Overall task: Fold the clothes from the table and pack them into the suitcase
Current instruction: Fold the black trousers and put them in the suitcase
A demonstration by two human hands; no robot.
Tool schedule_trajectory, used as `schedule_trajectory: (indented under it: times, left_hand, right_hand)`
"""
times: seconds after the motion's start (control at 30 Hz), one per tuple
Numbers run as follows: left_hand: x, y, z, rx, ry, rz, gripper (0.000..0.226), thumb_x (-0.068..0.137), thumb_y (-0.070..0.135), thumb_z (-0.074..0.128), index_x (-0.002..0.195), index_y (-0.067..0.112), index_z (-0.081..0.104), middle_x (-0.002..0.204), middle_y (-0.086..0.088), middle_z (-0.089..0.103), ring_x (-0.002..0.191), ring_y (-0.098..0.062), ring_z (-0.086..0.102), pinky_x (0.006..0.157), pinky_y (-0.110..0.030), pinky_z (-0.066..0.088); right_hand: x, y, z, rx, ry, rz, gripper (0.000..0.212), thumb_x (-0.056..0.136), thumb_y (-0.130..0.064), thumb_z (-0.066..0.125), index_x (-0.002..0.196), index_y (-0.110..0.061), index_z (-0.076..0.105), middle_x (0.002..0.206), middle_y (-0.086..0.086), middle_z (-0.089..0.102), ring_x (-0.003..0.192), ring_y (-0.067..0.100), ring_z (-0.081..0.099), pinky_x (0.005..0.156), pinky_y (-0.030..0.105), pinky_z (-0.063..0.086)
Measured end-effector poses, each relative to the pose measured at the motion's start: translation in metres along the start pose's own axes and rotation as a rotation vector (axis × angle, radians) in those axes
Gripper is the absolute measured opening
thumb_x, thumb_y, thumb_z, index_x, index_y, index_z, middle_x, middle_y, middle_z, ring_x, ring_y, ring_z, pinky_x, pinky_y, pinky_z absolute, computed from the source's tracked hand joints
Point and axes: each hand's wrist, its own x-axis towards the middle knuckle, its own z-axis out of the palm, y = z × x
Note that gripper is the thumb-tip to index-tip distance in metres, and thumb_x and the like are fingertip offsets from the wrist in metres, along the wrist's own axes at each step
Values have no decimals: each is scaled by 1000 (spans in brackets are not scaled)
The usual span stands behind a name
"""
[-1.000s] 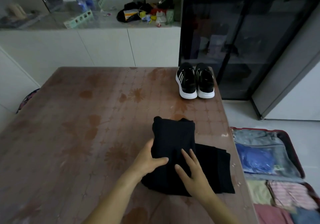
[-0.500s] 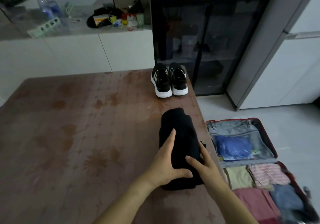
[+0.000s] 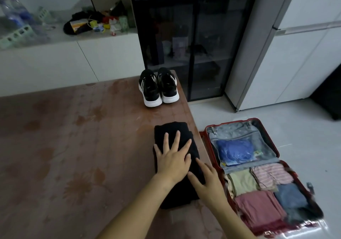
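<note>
A black garment, folded into a narrow bundle, lies on the brown table close to its right edge. My left hand lies flat on top of the bundle with fingers spread. My right hand rests with straight fingers against the bundle's right side. On the floor to the right, a red suitcase lies open. Its near half holds folded clothes: beige, pink striped, maroon and blue. A blue item shows behind the mesh of the far half.
A pair of black sneakers with white soles stands at the table's far right corner. Behind the table are a white counter with clutter, a dark glass cabinet and a grey fridge. The floor around the suitcase is light tile.
The garment's wide right part has been folded in, making one narrow bundle. My left hand went from gripping its edge to lying flat on top. The view swung right, showing more of the suitcase.
</note>
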Motion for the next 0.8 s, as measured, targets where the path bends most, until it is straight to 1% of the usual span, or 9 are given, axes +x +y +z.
schedule_trajectory:
  times: [0.13, 0.33, 0.4, 0.47, 0.5, 0.57, 0.63, 0.7, 0.8]
  left_hand:
    - [23, -7, 4, 88, -97, 17, 52, 98, 52, 23, 147, 49, 6, 157, 7, -20, 141, -32, -27, 108, -69, -7]
    - [34, 5, 26, 148, -131, 6, 51, 97, 53, 19, 147, 47, 9, 158, 6, -16, 142, -34, -25, 108, -70, -6]
    - [33, 2, 22, 66, -101, 20, 53, 97, 53, 24, 148, 46, 9, 158, 6, -17, 143, -31, -23, 111, -67, -4]
    - [23, -6, 16, -129, 3, -7, 59, 96, 51, 35, 149, 42, 10, 159, 4, -16, 146, -26, -16, 115, -59, 2]
    - [15, -11, 14, -245, 70, -62, 63, 95, 50, 41, 149, 40, 11, 159, 3, -13, 147, -25, -10, 117, -55, 8]
    - [-9, -20, 13, -466, 120, -238, 73, 90, 53, 49, 150, 37, 10, 160, 1, -3, 146, -27, 6, 116, -47, 23]
    - [-30, -28, 18, -605, 19, -379, 83, 84, 60, 53, 149, 39, 5, 156, 0, 7, 140, -28, 24, 107, -42, 37]
    - [-41, -38, 20, -541, -73, -356, 91, 81, 61, 57, 149, 41, 0, 152, -2, 15, 133, -26, 36, 100, -36, 43]
    - [-36, -65, 8, -466, -131, -204, 90, 79, 53, 63, 147, 47, 6, 151, 1, 20, 131, -22, 39, 101, -37, 45]
  right_hand:
    - [-5, 5, 4, 41, -72, 62, 65, 90, -30, 61, 147, -33, 30, 140, -1, 36, 128, 11, 39, 101, 19, 31]
    - [6, 14, 4, 112, -24, 111, 65, 87, -16, 63, 145, -21, 34, 139, -2, 45, 121, 5, 41, 98, 17, 35]
    - [12, 14, -1, 141, -55, 135, 61, 84, -12, 65, 139, -18, 40, 126, -6, 53, 111, 4, 50, 87, 13, 41]
    - [16, 9, -6, 161, -93, 143, 54, 84, -12, 67, 130, -26, 42, 110, -13, 57, 98, 2, 57, 75, 11, 47]
    - [18, 6, -7, 150, -104, 146, 54, 85, -15, 67, 131, -27, 41, 109, -12, 57, 99, 5, 58, 78, 16, 50]
    - [20, 2, -7, 98, -115, 145, 60, 88, -23, 64, 140, -23, 35, 124, -5, 56, 112, 14, 56, 93, 31, 50]
    - [15, -3, -3, 58, -155, 152, 66, 90, -26, 61, 146, -18, 26, 136, 0, 49, 122, 18, 51, 100, 35, 46]
    - [2, -9, 6, 79, -208, 198, 72, 93, -25, 57, 150, -13, 15, 142, 4, 45, 125, 20, 49, 101, 32, 43]
    - [-26, -23, 32, 98, -310, 269, 78, 97, -23, 49, 151, -10, -6, 148, 4, 36, 129, 20, 44, 101, 27, 39]
